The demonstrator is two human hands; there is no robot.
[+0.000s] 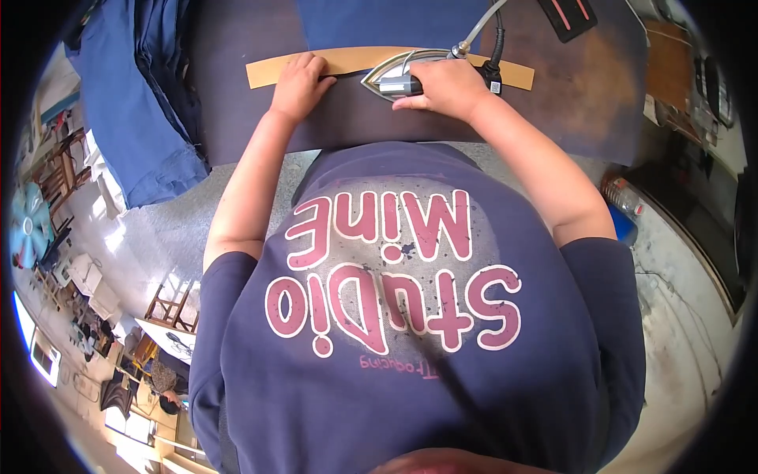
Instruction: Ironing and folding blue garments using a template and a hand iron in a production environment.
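My right hand [450, 86] is closed round the dark handle of a steam iron [400, 85], whose tip points left. The iron rests over the middle of a long, curved tan strip [266, 72], perhaps card. My left hand [301, 83] lies on the strip left of the iron, fingers bent and thumb towards the iron; a thin dark edge shows by the fingertips. Blue fabric [391, 23] lies behind the strip on the dark covered ironing table [237, 124]. Whether the left fingers pinch anything is hidden.
A hose [482, 26] and a black cable rise from the iron. A black rest with red strips [567, 16] lies at the back right. Blue cloth [127, 106] hangs over the table's left side. A plastic bottle [622, 195] stands below right. Another person [164, 379] is far off, lower left.
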